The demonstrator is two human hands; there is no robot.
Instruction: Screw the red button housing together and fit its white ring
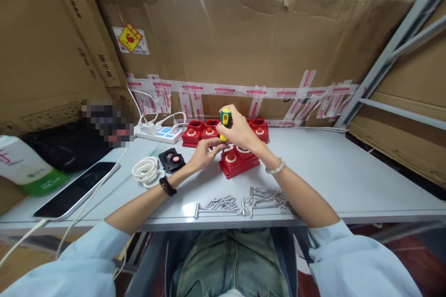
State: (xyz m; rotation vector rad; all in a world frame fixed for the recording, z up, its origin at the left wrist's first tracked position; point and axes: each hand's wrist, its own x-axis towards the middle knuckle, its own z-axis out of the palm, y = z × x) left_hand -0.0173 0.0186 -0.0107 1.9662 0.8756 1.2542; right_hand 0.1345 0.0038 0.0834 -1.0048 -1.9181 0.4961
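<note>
My right hand [240, 132] is closed round the yellow-and-green handle of a screwdriver [226, 118], held upright with its tip down at a red box-shaped part [239, 164] on the grey table [331, 171]. My left hand [205, 152] is beside the screwdriver's shaft, fingers pinched near the tip; what they hold is too small to make out. More red parts [200, 132] stand in a row behind. A black part [172, 160] with a red centre lies to the left.
Screws and metal brackets [244, 202] lie at the table's front edge. A coiled white cable [146, 171], a white power strip [160, 133], a tablet [78, 190] and a black bag [69, 146] are on the left. Cardboard walls stand behind; a metal rack [393, 51] is on the right.
</note>
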